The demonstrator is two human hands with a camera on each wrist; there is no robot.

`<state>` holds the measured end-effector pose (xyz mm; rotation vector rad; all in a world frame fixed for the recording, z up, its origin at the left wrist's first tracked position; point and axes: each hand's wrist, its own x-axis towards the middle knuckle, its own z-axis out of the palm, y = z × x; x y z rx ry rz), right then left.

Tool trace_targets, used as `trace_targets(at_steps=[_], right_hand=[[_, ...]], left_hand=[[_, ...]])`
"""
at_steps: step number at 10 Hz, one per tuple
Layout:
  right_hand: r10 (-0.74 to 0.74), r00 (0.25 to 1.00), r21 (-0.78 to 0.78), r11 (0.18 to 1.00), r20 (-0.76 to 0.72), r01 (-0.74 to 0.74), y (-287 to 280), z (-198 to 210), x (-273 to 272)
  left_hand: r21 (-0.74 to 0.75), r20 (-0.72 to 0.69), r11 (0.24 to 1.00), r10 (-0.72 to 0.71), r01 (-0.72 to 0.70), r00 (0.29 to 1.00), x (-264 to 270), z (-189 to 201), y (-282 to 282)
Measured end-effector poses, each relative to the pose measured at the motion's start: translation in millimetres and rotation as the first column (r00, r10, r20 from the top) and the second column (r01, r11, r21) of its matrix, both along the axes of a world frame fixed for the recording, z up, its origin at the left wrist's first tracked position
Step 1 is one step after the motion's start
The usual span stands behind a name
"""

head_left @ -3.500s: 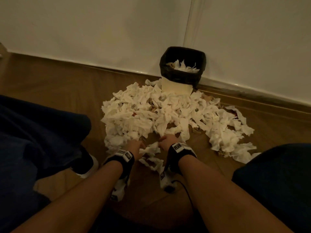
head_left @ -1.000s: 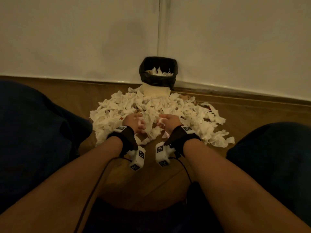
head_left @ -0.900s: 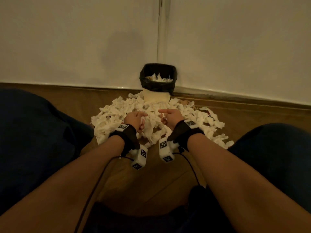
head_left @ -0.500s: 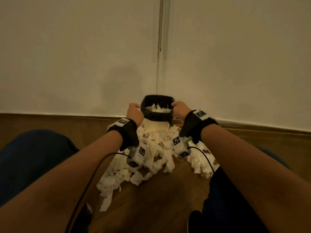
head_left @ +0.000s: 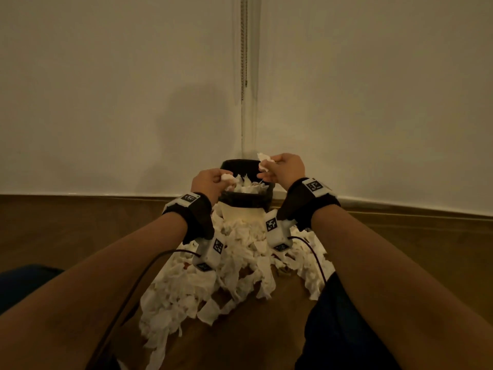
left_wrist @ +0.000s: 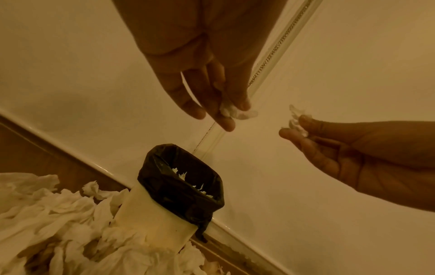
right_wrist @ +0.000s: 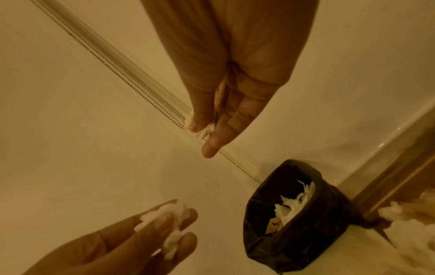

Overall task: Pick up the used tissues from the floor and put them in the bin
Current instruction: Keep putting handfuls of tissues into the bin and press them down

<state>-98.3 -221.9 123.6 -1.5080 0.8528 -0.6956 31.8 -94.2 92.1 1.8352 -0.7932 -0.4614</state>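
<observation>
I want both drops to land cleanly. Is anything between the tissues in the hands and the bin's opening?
Nothing visible. The left hand and right hand each pinch a tissue above the bin, whose mouth is open, with tissues already inside.

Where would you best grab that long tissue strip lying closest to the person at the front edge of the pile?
Probably take the long strip near its middle, coming straight down from above with thumb and fingertips. It lies flat and thin on the wooden floor, so there is no edge to slide under. It trails out from the pile, so pinching there should lift it without dragging its neighbours.
</observation>
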Motion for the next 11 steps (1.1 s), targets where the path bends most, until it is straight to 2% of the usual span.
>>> trace_targets(at_steps=[1,2,4,5,6,7,9,10,11], right_hand=[[-0.081,0.996,-0.019,0.997,-0.046,0.08,-12,-14,16],[-0.128,0.983,-0.024,0.992,-0.131,0.126,-29,-35,30],[-0.14,0.943,0.039,0.987,-0.302,0.159,-64,-83,41],[-0.116,0.947,0.092,0.984,-0.3,0.149,-75,-94,42],[-0.057,0.958,0.076,0.994,-0.282,0.082,-76,-95,48],[0.098,0.956,0.11,0.991,-0.276,-0.069,-73,-100,58],[0.091,0.984,0.22,0.974,-0.152,-0.056,-71,-99,56],[0.092,0.977,0.162,0.985,-0.195,-0.06,-67,-94,47],[0.104,0.984,0.262,0.963,-0.146,-0.063,-61,-89,39]], left_hand=[[0.012,0.001,1.0,0.007,-0.007,1.0,8,-4,-13],[0.068,0.093,0.996,0.055,-0.061,0.994,20,-12,-31],[0.155,0.113,0.981,0.1,-0.117,0.989,42,-38,-66],[0.179,0.144,0.975,0.107,-0.132,0.984,48,-47,-81],[0.172,0.097,0.98,0.088,-0.104,0.991,49,-50,-90],[0.118,0.058,0.988,0.094,-0.1,0.994,48,-50,-91],[0.11,0.008,0.99,0.083,-0.083,0.997,47,-57,-72],[0.1,-0.02,0.989,0.11,-0.107,0.994,43,-60,-53],[0.093,-0.065,0.985,0.148,-0.142,0.987,42,-66,-36]])
